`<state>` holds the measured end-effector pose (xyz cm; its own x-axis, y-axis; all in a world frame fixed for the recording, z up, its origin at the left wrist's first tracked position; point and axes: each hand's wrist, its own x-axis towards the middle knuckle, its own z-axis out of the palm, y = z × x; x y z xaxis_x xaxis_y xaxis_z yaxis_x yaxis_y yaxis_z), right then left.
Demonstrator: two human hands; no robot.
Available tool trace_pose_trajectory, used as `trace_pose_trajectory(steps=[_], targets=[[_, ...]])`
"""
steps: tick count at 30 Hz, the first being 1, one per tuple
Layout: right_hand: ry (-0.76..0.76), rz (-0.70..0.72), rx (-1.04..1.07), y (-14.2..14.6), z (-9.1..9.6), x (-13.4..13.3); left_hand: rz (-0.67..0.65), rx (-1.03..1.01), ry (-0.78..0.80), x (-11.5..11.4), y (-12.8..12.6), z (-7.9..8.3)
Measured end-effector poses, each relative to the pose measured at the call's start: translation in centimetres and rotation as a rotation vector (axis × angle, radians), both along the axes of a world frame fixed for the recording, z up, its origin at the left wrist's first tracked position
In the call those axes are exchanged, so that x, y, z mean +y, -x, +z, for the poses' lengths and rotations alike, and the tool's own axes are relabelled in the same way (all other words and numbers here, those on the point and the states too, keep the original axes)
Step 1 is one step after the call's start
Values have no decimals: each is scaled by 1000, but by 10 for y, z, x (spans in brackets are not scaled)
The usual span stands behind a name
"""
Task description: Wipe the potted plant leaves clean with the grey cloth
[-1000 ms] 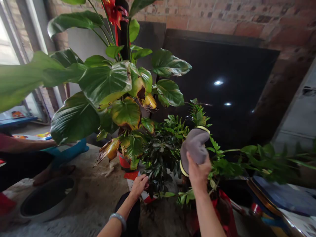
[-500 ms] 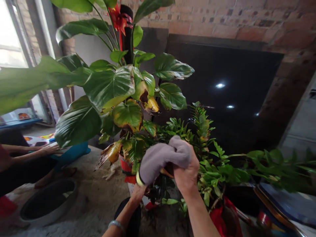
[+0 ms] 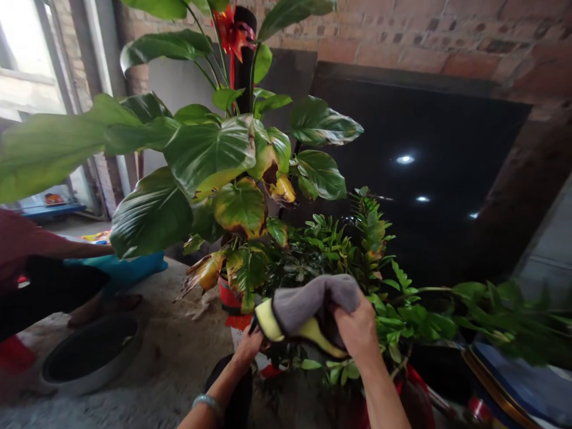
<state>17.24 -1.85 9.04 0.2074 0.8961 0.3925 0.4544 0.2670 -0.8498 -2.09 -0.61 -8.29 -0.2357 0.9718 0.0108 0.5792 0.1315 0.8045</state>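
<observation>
My right hand (image 3: 357,333) grips a grey and yellow cloth (image 3: 308,304), pressed over the dark leaves of a small potted plant (image 3: 308,262). My left hand (image 3: 247,347), with a bracelet on the wrist, reaches in below the cloth at the plant's lower leaves; its fingers are hidden behind the cloth. A tall plant with big green and yellowing leaves (image 3: 210,155) stands just behind, in a red pot (image 3: 229,297).
Another person's arm and dark clothing (image 3: 44,280) are at the left. A grey basin (image 3: 89,356) sits on the concrete floor. A long-stemmed plant (image 3: 469,304) spreads right. A dark glossy panel (image 3: 424,173) and brick wall are behind.
My right hand has brought the cloth down and leftward from the tall fronds onto the small plant's leaves. The view has shifted slightly, and the person at left has moved.
</observation>
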Motion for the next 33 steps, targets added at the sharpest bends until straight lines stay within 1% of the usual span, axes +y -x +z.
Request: trace_pose_trajectory(steps=[1, 2, 3, 4, 6, 8, 9, 10, 11, 13, 14, 16, 17, 18, 20, 21, 22, 23, 24, 26, 27, 28, 29, 30, 33], targets=[[-57, -123, -8, -4, 2, 6, -15, -75, 1, 2, -3, 2], [-81, -214, -39, -6, -1, 10, -30, -165, 1, 3, -5, 4], [-60, -262, -86, -5, -8, 11, -40, -249, 0, 5, -7, 6], [4, -253, -134, -1, -18, 10, -49, -316, -6, 6, -8, 8], [187, -94, -136, 9, -48, -3, -59, -423, -21, 7, -7, 12], [339, 101, 19, 17, -78, -23, -64, -497, -48, 7, -3, 14], [388, 144, 129, 18, -89, -33, -59, -520, -64, 6, 0, 14], [426, 141, 240, 17, -97, -43, -49, -530, -76, 4, 2, 15], [459, 98, 337, 14, -101, -51, -39, -534, -81, 0, 4, 15], [505, -40, 472, 2, -99, -63, 19, -564, -92, -11, 5, 18], [518, -127, 511, -4, -94, -66, 78, -595, -107, -18, 4, 22], [521, -259, 541, -16, -83, -68, 198, -684, -157, -35, -2, 34], [510, -288, 545, -19, -79, -68, 218, -732, -170, -44, -7, 43], [496, -298, 538, -21, -76, -69, 186, -778, -153, -53, -12, 53], [436, -285, 470, -18, -74, -71, -1, -870, -18, -70, -26, 75], [380, -263, 398, -13, -76, -73, -116, -930, 66, -76, -32, 85], [290, -220, 299, -8, -78, -77, -220, -1004, 144, -82, -38, 94], [166, -151, 178, -1, -80, -81, -298, -1091, 205, -87, -44, 100], [16, -64, 51, 5, -82, -85, -344, -1186, 245, -90, -48, 104], [-276, 78, -176, 15, -85, -93, -349, -1364, 288, -94, -54, 105], [-367, 114, -258, 19, -84, -95, -316, -1431, 305, -95, -56, 103], [-409, 134, -307, 21, -82, -97, -265, -1481, 318, -96, -57, 101], [-401, 162, -325, 21, -80, -97, -214, -1518, 328, -96, -58, 99], [-357, 204, -319, 20, -76, -97, -168, -1548, 337, -96, -59, 96], [-98, 340, -249, 15, -65, -94, -59, -1604, 365, -95, -62, 92]])
